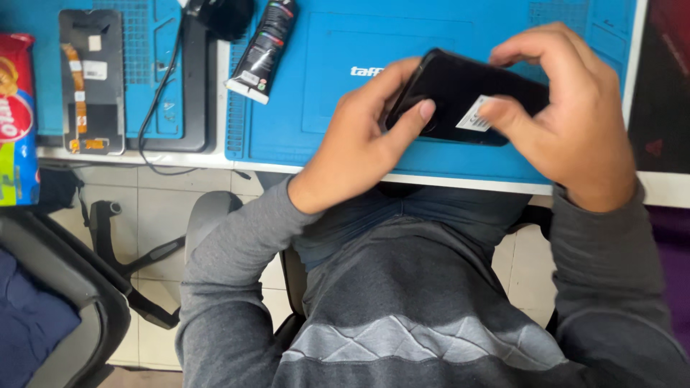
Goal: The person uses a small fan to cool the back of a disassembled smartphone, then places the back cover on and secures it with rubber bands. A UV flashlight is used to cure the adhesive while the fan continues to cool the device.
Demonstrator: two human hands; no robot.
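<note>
Left-hand fingers: curled about the left end of the black phone, thumb pressed flat on its dark upper face, the other fingers tucked beneath it.
Right-hand fingers: bent over the right end of the phone, thumb tip resting at the edge of the white label, index finger arched along the far edge.
Left hand: closed on the phone from the near left, wrist over the front edge of the tabletop.
Right hand: closed on the phone from the right, knuckles uppermost.
Black phone: held between both hands, tilted, raised just above the blue work mat; not lying flat.
White label: small, stuck on the phone's upper face, near the right thumb.
Blue work mat: covers the tabletop under the hands.
Black tube: lies on the mat, well left of the phone.
Phone rear frame with flex cable: flat on a second blue mat, far left.
Black cable: trails between the two mats.
Snack packet: red and green, at the left edge.
Sleeves: grey, on both arms.
</note>
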